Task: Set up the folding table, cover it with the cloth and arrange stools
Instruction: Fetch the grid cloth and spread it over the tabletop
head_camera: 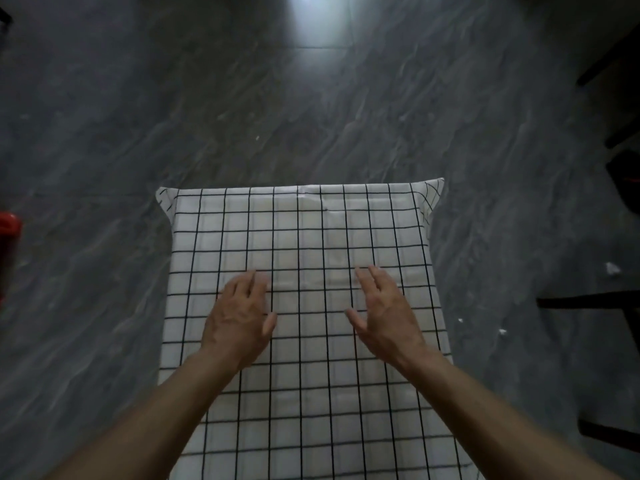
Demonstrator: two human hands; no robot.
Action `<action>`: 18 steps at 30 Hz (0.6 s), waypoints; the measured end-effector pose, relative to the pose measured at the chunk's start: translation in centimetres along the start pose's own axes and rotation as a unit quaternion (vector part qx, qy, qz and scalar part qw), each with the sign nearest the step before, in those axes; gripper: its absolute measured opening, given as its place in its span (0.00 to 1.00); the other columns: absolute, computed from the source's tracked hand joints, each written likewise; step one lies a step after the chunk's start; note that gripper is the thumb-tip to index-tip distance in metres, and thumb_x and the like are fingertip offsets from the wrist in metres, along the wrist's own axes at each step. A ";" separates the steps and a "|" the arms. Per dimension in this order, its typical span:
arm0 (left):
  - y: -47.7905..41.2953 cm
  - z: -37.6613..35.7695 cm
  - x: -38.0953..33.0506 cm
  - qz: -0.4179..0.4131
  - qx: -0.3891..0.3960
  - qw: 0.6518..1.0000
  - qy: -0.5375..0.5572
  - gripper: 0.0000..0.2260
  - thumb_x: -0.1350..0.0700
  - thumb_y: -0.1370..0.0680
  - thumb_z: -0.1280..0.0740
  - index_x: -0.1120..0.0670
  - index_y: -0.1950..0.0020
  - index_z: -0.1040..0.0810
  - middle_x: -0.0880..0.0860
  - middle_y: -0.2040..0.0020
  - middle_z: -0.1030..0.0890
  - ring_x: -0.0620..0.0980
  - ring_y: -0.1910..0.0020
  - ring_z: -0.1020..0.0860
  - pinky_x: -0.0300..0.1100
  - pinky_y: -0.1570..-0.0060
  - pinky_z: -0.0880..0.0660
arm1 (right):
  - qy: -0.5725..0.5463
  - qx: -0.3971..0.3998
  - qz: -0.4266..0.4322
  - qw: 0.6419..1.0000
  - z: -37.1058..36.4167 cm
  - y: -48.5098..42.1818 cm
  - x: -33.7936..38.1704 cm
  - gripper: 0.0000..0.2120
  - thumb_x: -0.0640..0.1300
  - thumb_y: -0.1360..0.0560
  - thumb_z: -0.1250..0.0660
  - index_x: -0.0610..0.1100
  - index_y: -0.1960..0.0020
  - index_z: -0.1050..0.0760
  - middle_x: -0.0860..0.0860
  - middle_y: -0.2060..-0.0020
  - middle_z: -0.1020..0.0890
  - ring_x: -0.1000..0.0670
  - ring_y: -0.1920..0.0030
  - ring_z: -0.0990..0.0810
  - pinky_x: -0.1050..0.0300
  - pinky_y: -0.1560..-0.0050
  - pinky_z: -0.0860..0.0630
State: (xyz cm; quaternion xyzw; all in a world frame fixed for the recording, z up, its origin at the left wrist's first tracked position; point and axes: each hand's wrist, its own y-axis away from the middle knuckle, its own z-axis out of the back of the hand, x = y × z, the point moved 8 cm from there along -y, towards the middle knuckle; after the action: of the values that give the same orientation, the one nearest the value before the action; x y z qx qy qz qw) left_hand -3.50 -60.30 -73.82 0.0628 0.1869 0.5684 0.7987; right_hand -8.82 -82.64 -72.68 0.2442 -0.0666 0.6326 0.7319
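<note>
At the far left edge a red thing (8, 233) sits on the grey floor (104, 133); I cannot tell what it is. Next is the left hand (239, 317). It is open, with straight fingers and the palm down over the cloth (304, 237), and it holds nothing. The cloth is white with black lines. It lies over the table, which is hidden under it, and hangs down at both far corners. A small bump (311, 199) shows near the far edge. The right hand (384, 317) is open too, palm down, and holds nothing. I think the job now is smoothing. It would be good to slide both flat hands gently to the far edge and out to the sides, so the cloth does not slip. At the right are dark legs (588, 301), maybe stools, well apart from the table.
</note>
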 end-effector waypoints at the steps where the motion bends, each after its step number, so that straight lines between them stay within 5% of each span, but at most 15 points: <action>1: -1.2 0.3 -0.6 -0.005 -0.004 1.000 0.000 0.32 0.44 0.22 0.35 0.51 0.23 0.44 0.54 0.23 0.41 0.53 0.24 0.43 0.48 0.28 0.39 | 0.002 0.002 0.004 1.000 0.3 -1.2 -0.3 0.35 0.54 0.22 0.34 0.47 0.22 0.45 0.47 0.23 0.40 0.48 0.22 0.45 0.55 0.24 0.50; 5: -6.4 1.6 -2.6 -0.022 -0.019 1.000 0.001 0.34 0.44 0.22 0.36 0.53 0.21 0.47 0.55 0.21 0.44 0.53 0.22 0.46 0.46 0.26 0.48 | 0.017 0.004 0.029 0.999 1.2 -5.9 -0.6 0.34 0.54 0.22 0.35 0.47 0.22 0.46 0.46 0.22 0.42 0.48 0.22 0.46 0.56 0.26 0.55; 9: -10.2 2.1 -5.3 -0.105 -0.037 0.992 -0.054 0.33 0.55 0.21 0.36 0.52 0.20 0.50 0.53 0.19 0.47 0.51 0.21 0.49 0.43 0.29 0.60 | 0.039 0.024 0.067 0.997 0.8 -10.0 0.5 0.36 0.51 0.21 0.35 0.48 0.20 0.51 0.47 0.20 0.49 0.49 0.20 0.53 0.55 0.24 0.58; 13: -13.5 1.4 -6.1 -0.134 0.019 0.990 -0.049 0.38 0.48 0.21 0.35 0.49 0.20 0.55 0.50 0.19 0.56 0.47 0.21 0.58 0.42 0.29 0.62 | 0.053 0.065 0.110 0.990 -0.2 -12.8 1.7 0.42 0.47 0.24 0.31 0.50 0.20 0.54 0.50 0.19 0.55 0.52 0.21 0.60 0.54 0.24 0.62; 18: -15.9 1.0 -5.1 -0.120 0.083 0.987 -0.067 0.49 0.39 0.28 0.29 0.44 0.21 0.63 0.46 0.20 0.63 0.48 0.21 0.62 0.50 0.23 0.57 | 0.121 0.142 0.094 0.978 -0.4 -15.8 0.6 0.58 0.60 0.33 0.24 0.57 0.21 0.64 0.52 0.21 0.66 0.50 0.22 0.68 0.46 0.22 0.61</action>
State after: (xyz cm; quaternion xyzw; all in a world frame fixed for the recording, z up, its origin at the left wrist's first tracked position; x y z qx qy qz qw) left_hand 9.52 -70.42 -76.78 0.1437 0.1858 0.4456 0.8639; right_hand 6.40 -83.21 -77.08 0.2604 0.0904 0.7265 0.6294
